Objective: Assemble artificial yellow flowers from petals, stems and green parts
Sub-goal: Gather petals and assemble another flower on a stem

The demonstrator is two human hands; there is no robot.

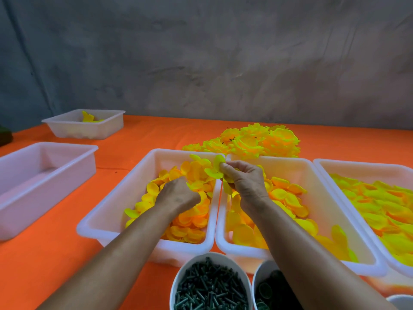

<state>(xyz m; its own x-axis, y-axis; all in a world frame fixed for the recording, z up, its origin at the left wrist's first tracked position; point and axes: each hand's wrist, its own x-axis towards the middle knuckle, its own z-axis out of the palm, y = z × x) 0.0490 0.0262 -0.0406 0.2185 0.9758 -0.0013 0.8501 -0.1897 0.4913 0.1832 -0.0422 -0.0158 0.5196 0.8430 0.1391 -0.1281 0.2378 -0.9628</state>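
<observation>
Head view: right hand [244, 183] pinches petals [215, 170] above white trays [214, 220].

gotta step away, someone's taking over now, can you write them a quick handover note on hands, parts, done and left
Right hand pinches a part-built flower above the bins. Left hand reaches into the left petal bin, grip unclear. More petals in the middle bin and right bin. Green stems in the bowl. Done: pile of finished flowers behind. Left: add petals, fit green parts.
</observation>
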